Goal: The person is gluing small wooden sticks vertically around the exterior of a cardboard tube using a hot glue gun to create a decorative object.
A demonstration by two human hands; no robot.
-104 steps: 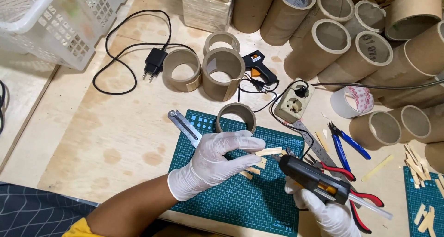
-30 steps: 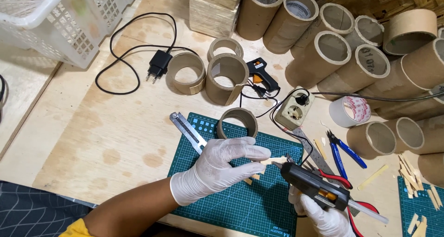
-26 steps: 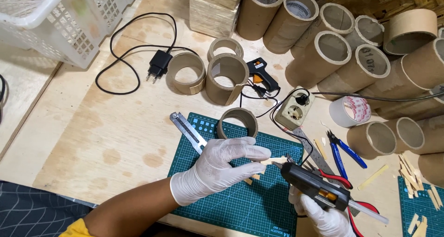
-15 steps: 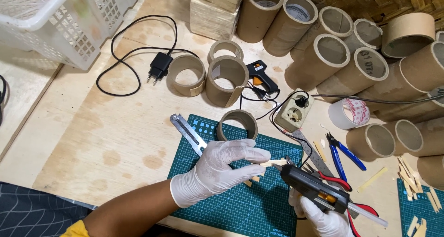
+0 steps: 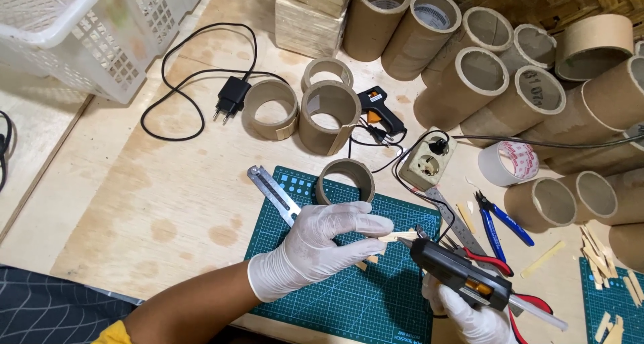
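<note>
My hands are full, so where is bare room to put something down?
Bare wood lies left of the green cutting mat, between the black cable and the table edge. Crowded: right side, with cardboard tubes, socket, pliers.

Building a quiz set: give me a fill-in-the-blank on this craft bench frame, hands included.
1. Both hands wear white ____.
2. The right hand holds a black ____ gun, nozzle at the wooden stick pinched by the left hand.
3. The cutting mat under the hands is ____ in colour.
4. The cardboard ring on the mat lies beside a metal ____.

Missing words: gloves; glue; green; ruler
</note>
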